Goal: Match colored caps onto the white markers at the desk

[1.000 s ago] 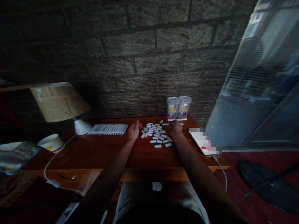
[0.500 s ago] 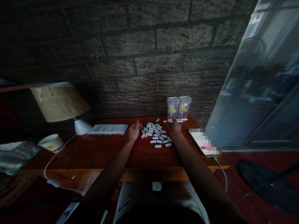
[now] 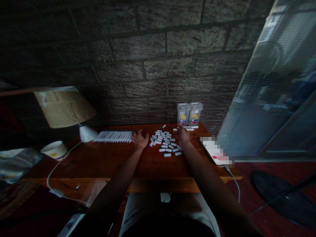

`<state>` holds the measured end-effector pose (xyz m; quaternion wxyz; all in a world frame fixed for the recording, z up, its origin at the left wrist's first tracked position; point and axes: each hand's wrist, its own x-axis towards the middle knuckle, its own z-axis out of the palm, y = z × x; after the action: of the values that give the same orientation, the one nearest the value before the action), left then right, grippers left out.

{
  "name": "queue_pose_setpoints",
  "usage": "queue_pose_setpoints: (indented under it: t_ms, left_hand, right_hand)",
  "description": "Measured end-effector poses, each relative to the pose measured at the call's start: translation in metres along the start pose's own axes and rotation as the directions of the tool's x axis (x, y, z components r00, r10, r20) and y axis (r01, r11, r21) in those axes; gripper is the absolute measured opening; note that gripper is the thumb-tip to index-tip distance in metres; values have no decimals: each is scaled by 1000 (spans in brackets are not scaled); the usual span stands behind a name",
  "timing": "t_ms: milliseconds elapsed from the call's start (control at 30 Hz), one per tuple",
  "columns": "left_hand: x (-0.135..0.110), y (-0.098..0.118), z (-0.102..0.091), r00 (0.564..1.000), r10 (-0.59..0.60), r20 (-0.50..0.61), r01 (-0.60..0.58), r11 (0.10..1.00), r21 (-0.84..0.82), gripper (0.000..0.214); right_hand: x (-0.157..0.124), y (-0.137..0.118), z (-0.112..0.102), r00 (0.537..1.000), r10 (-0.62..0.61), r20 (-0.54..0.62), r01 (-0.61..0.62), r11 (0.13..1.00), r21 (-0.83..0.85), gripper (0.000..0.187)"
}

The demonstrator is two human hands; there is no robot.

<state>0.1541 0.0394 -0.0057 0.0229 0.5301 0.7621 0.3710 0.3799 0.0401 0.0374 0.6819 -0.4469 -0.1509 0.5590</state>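
Note:
My left hand [image 3: 139, 140] lies on the wooden desk [image 3: 103, 161] with its fingers stretched out, touching the right end of a neat row of white markers [image 3: 113, 136]. Nothing shows in it. A loose pile of short white markers and caps [image 3: 166, 142] with coloured ends lies between my hands. At the pile's far right corner, my right hand [image 3: 183, 135] has its fingers curled on a white marker [image 3: 190, 129]. Two clear marker boxes [image 3: 189, 114] stand upright against the brick wall, just behind that hand.
A white desk lamp [image 3: 87, 133] with a paper shade stands at the back left, its cable [image 3: 53, 171] running over the desk's front edge. A white bowl [image 3: 54, 150] sits at the far left. A white device [image 3: 216, 152] with a cable lies at the right edge.
My left hand moved left from the pile to the end of the marker row, and the pink-ended marker it held no longer shows. My right hand shifted slightly left.

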Motion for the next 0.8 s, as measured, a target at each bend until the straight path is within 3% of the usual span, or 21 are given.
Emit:
queue_pose_setpoints:
  t_ms: [100, 533, 733, 800]
  left_hand:
    - [-1, 0, 2, 999, 0, 50, -2, 1000, 26, 50]
    - [-2, -2, -2, 998, 11, 62, -23, 980, 197, 62]
    - [-1, -5, -2, 994, 77, 82, -93, 973, 212, 44]
    - [-1, -5, -4, 985, 134, 108, -153, 969, 195, 42]
  right_hand:
    - [1, 2, 0, 1000, -2, 15, 2, 1000, 9, 11]
    - [-1, 4, 0, 998, -36, 50, 38, 999, -35, 8]
    - [0, 6, 0, 994, -71, 78, 77, 995, -66, 9]
    - [2, 9, -1, 983, -148, 105, 161, 978, -132, 9]
